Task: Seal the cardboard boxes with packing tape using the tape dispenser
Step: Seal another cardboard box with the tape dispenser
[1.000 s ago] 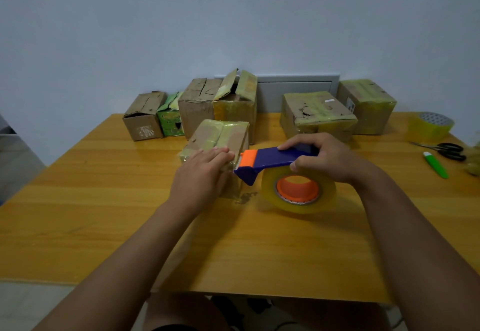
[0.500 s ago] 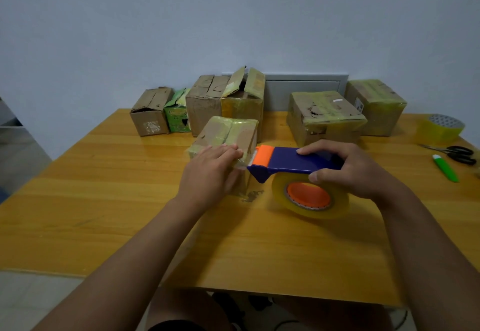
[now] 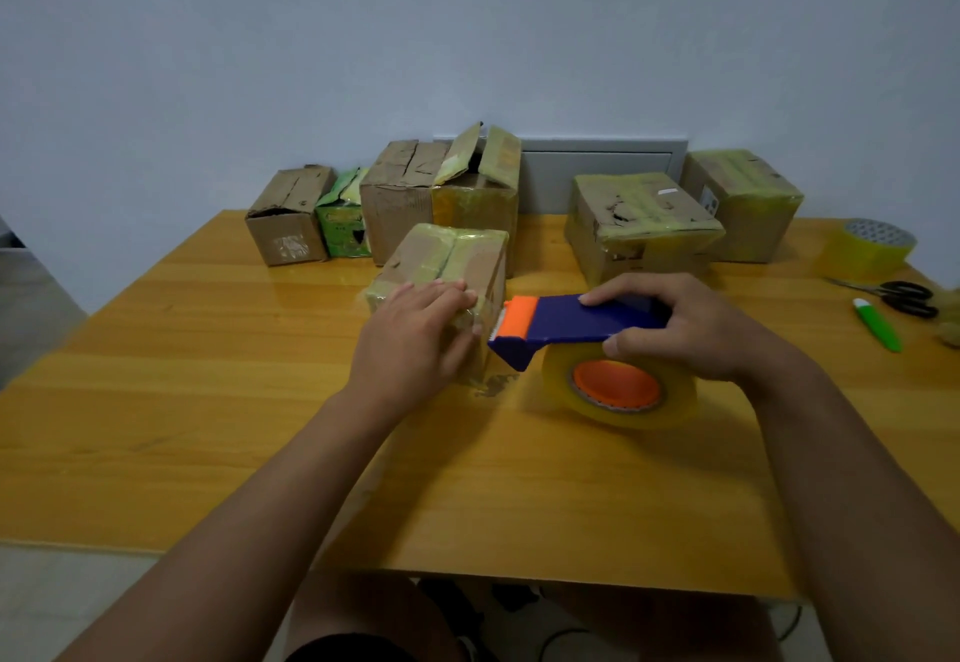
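- Because the tape dispenser (image 3: 582,323) carries a full roll of tape (image 3: 621,386) under its blue body, it is probably bottom-heavy though light overall; the right hand (image 3: 685,329) curls its fingers over the top of the rigid handle with the thumb on the near side, which looks like the sound place to hold it. The roll sits just above or on the table (image 3: 208,401); I cannot tell which.
- The serrated orange nose sits right beside the near right edge of the small box (image 3: 452,266); the blade there is best kept clear of fingers, and the film is thin, clingy and likely to fold on itself if slack.
- The left hand (image 3: 415,339) lies flat, fingers straight and together, pressing the box's near top edge. The box stands mid-table, looks light and easy to slide, with soft, worn cardboard already glossy with tape, so bracing it seems wise.
- Further back stand the other boxes (image 3: 639,225), some wrapped, one with open flaps (image 3: 478,157).
- Far right lie a spare tape roll (image 3: 867,251), scissors (image 3: 904,295) and a green knife (image 3: 878,323).
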